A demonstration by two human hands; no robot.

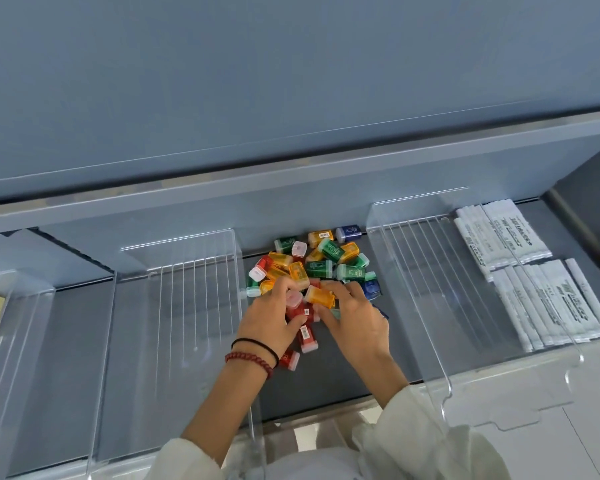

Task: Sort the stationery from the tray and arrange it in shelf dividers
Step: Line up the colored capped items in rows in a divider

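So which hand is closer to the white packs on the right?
Right. The right hand sits in the coloured pile, with a clear divider between it and the white packs; the left hand is beside it, farther left.

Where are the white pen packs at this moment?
In the head view the white pen packs lie far right on the shelf, in two groups right of a clear divider, apart from the coloured cases.

Left hand [267, 318] and right hand [355, 322] grip coloured boxes [330, 251] between clear dividers [182, 252].
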